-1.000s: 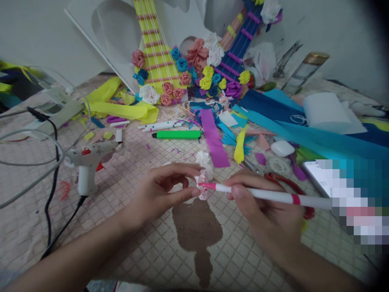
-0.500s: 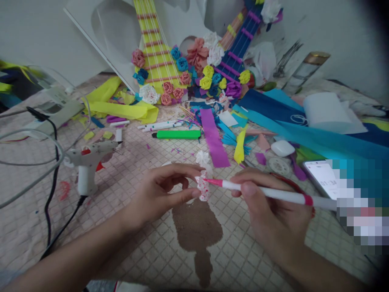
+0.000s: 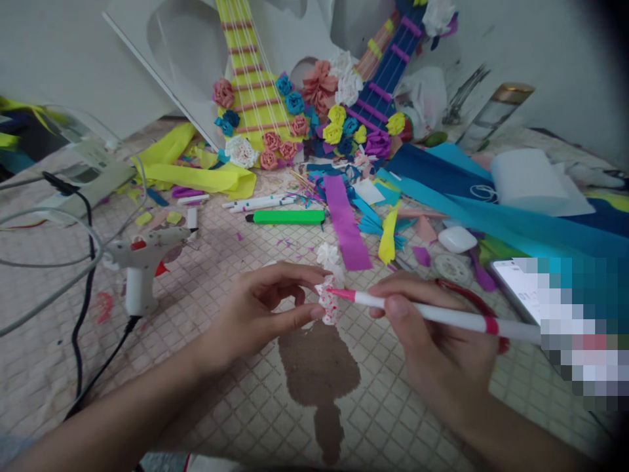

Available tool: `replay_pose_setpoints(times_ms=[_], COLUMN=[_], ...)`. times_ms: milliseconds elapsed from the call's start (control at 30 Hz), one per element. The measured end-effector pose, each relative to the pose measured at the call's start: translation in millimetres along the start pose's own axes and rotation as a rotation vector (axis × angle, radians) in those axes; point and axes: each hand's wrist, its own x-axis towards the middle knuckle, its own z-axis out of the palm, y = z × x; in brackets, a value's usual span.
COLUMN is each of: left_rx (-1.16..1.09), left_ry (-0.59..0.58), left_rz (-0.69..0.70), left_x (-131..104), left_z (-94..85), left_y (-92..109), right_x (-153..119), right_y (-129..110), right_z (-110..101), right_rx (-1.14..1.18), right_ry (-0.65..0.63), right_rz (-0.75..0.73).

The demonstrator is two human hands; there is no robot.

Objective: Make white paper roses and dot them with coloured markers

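Between thumb and fingers, my left hand [image 3: 270, 301] pinches a small white paper flower [image 3: 327, 303] speckled with pink-red dots. My right hand [image 3: 437, 328] is closed round a white marker [image 3: 452, 316] with a pink tip, which points left and meets the upper part of the flower. Just behind the speckled flower lies a plain white paper flower [image 3: 328, 255]. Below my hands a brown patch [image 3: 319, 367] shows on the quilted table cover.
A glue gun [image 3: 140, 269] with its cable stands at left. Behind lie a green marker [image 3: 289, 217], a purple strip [image 3: 347, 226] and paper scraps. Flower-trimmed yellow [image 3: 255, 92] and blue [image 3: 381, 92] paper guitars lean at the back. A phone [image 3: 515, 288] lies at right.
My right hand and the marker have shifted slightly left, the tip now further onto the speckled flower. My left hand has hardly moved.
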Motion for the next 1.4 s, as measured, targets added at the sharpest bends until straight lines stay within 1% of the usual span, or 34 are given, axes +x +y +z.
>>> replay_pose_setpoints(times_ms=[67, 100, 267, 400, 467, 600, 733, 900, 1033, 1067, 1200, 1333, 1400], left_rx=[0.01, 0.012, 0.032, 0.081, 0.096, 0.113, 0.125, 0.13, 0.126, 0.124, 0.119, 0.112, 0.107], left_ry=[-0.002, -0.005, -0.008, -0.007, -0.003, 0.008, 0.016, 0.021, 0.028, 0.029, 0.023, 0.008, 0.003], left_rz=[0.014, 0.017, 0.027, 0.063, 0.073, 0.067, 0.077, 0.072, 0.069, 0.063, 0.047, 0.049, 0.044], left_x=[-0.5, -0.7, -0.4, 0.4, 0.5, 0.9, 2.2, 3.0, 3.7, 3.9, 3.0, 1.6, 1.4], left_z=[0.0, 0.1, -0.7, -1.6, -1.6, -0.8, -0.5, -0.6, 0.2, 0.3, -0.4, -0.9, -0.5], left_y=[0.2, 0.3, 0.4, 1.5, 2.5, 3.9, 4.3, 5.2, 6.5, 6.7, 5.6, 3.4, 3.4], right_x=[-0.8, -1.2, -3.3, -3.8, -3.2, -2.1, -2.6, -2.4, -2.1, -2.2, -2.8, -2.3, -1.9], right_y=[0.5, 0.7, 0.8, 1.3, 1.6, 1.5, 1.8, 1.9, 1.2, 1.1, 2.0, 2.4, 2.4], right_z=[0.3, 0.5, 0.2, -0.5, -0.2, 0.2, -0.6, -1.8, -1.8, -1.8, -1.7, -0.8, -0.5], right_rx=[0.013, 0.022, 0.045, 0.046, 0.057, 0.092, 0.062, 0.091, 0.071, 0.076, 0.135, 0.114, 0.11], right_ry=[-0.054, -0.059, 0.03, -0.02, -0.025, -0.012, -0.065, -0.038, -0.09, -0.089, 0.002, -0.018, 0.011], right_rz=[0.021, 0.026, -0.01, -0.002, -0.009, -0.041, -0.029, -0.054, -0.032, -0.024, -0.056, -0.046, -0.041])
